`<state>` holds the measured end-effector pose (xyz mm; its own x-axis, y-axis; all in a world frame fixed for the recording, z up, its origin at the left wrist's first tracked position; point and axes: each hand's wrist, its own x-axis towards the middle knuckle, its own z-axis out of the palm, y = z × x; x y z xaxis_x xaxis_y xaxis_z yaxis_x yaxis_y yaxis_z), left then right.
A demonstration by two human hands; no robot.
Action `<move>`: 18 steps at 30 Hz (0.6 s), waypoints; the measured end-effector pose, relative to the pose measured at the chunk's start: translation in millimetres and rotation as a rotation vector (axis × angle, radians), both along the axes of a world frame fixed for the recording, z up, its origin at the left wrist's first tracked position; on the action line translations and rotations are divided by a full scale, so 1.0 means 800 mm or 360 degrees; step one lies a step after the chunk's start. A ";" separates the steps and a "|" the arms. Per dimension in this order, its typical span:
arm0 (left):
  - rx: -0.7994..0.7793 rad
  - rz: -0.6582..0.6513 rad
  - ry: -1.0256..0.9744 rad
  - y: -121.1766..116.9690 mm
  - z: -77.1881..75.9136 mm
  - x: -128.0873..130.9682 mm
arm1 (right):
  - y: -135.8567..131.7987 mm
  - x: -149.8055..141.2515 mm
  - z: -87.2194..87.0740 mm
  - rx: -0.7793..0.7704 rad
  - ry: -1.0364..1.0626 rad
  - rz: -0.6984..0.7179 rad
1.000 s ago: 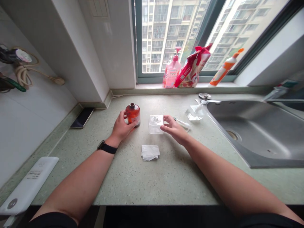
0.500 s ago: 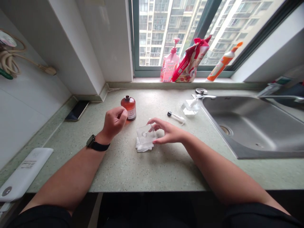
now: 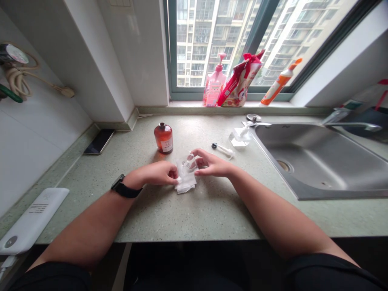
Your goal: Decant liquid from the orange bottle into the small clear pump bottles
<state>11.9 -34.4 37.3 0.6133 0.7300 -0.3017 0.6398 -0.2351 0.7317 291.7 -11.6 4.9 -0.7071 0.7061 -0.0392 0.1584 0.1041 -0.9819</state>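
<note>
Both L hand [image 3: 154, 173], R hand [image 3: 212, 165] grip clear bottle [image 3: 186, 171], neck pointing away-right.

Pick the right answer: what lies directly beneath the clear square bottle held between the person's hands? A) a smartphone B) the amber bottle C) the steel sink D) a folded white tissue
D: the clear square bottle, gripped by the left hand and right hand, is over a folded white tissue on the counter.

Worn on the left wrist: a black wristwatch [image 3: 122, 186] with a dark face and black strap. Left hand [image 3: 156, 173] and right hand [image 3: 213, 165] bare; forearms bare. Black fabric [image 3: 329, 273] along the lower edge, sleeve or shorts undetermined.
</note>
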 end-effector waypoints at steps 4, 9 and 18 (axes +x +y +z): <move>-0.0125 0.0138 -0.0089 -0.001 0.000 0.004 | 0.004 0.000 0.001 -0.0011 0.0141 -0.0094; -0.0438 0.0534 -0.0669 0.006 -0.010 0.014 | 0.007 -0.001 -0.002 0.0187 0.0243 -0.0344; -0.0494 0.0580 -0.0768 0.012 -0.015 0.011 | 0.013 0.001 -0.005 0.0288 0.0216 -0.0729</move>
